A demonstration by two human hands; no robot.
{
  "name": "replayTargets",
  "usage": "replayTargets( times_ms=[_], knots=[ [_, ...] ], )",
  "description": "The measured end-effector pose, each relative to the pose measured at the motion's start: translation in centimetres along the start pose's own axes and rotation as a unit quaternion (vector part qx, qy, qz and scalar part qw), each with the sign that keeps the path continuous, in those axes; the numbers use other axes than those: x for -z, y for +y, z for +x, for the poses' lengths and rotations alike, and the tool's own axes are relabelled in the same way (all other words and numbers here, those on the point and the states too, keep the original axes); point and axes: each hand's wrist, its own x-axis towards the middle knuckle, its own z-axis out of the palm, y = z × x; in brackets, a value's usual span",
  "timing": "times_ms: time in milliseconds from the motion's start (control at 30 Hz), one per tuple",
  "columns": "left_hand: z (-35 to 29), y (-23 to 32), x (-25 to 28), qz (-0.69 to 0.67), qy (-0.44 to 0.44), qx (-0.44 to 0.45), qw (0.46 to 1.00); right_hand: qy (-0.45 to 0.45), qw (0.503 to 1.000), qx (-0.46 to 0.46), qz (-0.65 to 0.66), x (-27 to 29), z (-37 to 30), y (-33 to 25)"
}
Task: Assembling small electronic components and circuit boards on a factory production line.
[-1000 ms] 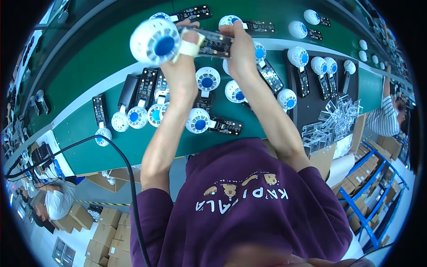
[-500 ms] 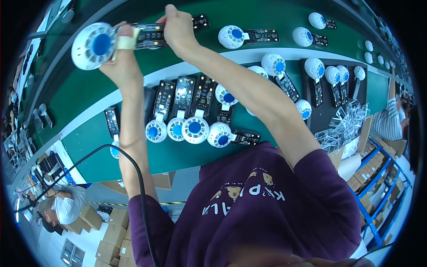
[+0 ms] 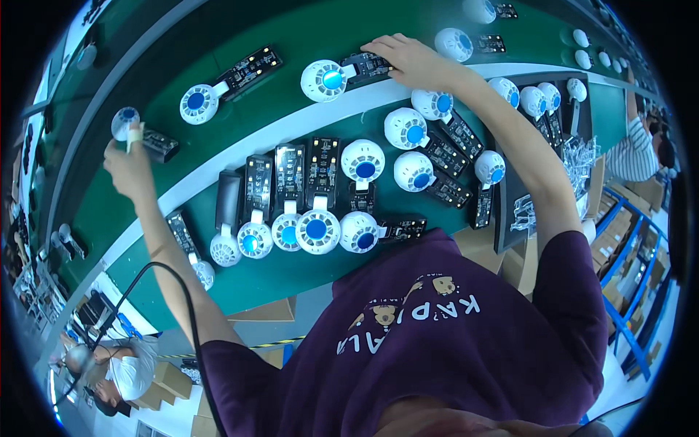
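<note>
An electronics assembly line in a factory was shown. A long green conveyor belt [image 3: 291,44] was seen running beside a green tabletop [image 3: 291,280], both covered with many identical units, each a white round fan head joined to a black circuit board [image 3: 320,171]. Stacked cardboard boxes [image 3: 164,382] were seen on the floor, blue metal racking [image 3: 630,247] at the right, and a seated co-worker in a striped shirt [image 3: 637,149] further along the line.
</note>
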Motion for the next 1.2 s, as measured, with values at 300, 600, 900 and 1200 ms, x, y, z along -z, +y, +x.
replayTargets(
  times_ms=[300, 600, 900, 1200],
  knots=[
    [-6.0, 6.9, -2.1, -0.494, -0.218, 0.117, 0.834, 0.134, 0.986, 0.001, 0.101, 1.1, -1.6, -2.7],
    [-5.9, 9.0, -1.8, -0.58, -0.055, -0.015, 0.813, 0.218, 0.918, -0.295, 0.154, 4.5, -17.2, -4.8],
    [-5.8, 13.5, -1.4, -0.824, -0.284, 0.083, 0.484, 0.135, 0.886, -0.431, 0.099, 1.0, -22.4, -2.7],
    [-12.4, 22.7, 1.7, -0.797, -0.435, 0.064, 0.414, 0.233, 0.854, -0.458, 0.079, 2.9, -27.5, -0.4]
  ],
)
